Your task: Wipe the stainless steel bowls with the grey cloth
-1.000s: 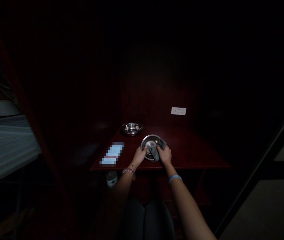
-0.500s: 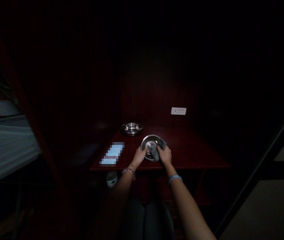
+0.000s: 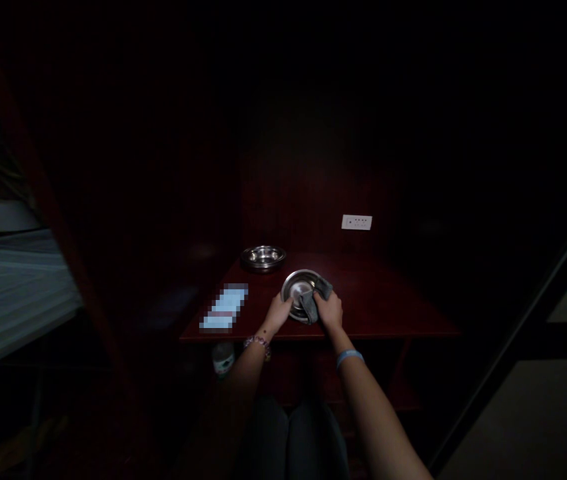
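The left hand [image 3: 278,315] grips a round stainless-steel dish [image 3: 297,285], its fingers closed on the rim, while the right hand [image 3: 329,310] closes its fingers around a crumpled grey cloth [image 3: 312,303] pressed against the dish, which sits tilted over a dark red wooden counter [image 3: 383,297], near a second, shallow steel bowl [image 3: 263,258]

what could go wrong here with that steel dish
The steel dish is near the front edge of the table, so it could fall off if it slips from the left hand. The gray cloth under the right hand may slide on the smooth metal. The dim light may make the dish's surface hard to check.
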`<state>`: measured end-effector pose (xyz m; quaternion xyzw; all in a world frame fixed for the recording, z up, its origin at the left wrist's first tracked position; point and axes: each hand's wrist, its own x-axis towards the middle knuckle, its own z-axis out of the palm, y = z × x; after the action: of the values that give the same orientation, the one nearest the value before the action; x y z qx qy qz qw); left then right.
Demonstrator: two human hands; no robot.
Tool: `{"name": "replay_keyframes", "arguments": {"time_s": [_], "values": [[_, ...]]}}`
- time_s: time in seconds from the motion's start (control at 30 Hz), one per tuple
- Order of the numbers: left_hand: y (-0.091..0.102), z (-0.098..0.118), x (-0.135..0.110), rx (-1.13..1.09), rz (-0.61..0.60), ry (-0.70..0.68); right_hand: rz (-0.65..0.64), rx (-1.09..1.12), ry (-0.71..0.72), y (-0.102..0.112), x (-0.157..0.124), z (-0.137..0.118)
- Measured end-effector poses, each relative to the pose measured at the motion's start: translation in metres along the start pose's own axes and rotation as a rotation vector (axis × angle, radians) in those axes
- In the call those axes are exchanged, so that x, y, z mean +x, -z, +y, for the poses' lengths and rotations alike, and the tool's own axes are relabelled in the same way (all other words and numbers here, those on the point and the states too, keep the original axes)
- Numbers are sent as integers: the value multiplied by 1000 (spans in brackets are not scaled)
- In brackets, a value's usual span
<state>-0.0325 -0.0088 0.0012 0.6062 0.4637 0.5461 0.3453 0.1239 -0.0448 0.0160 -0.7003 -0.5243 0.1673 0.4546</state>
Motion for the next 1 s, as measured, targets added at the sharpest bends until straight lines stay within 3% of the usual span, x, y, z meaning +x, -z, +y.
{"name": "replay_keyframes", "arguments": {"time_s": [1.0], "values": [[1, 3, -2, 30, 9, 12, 2, 8, -1, 4, -4, -5]]}}
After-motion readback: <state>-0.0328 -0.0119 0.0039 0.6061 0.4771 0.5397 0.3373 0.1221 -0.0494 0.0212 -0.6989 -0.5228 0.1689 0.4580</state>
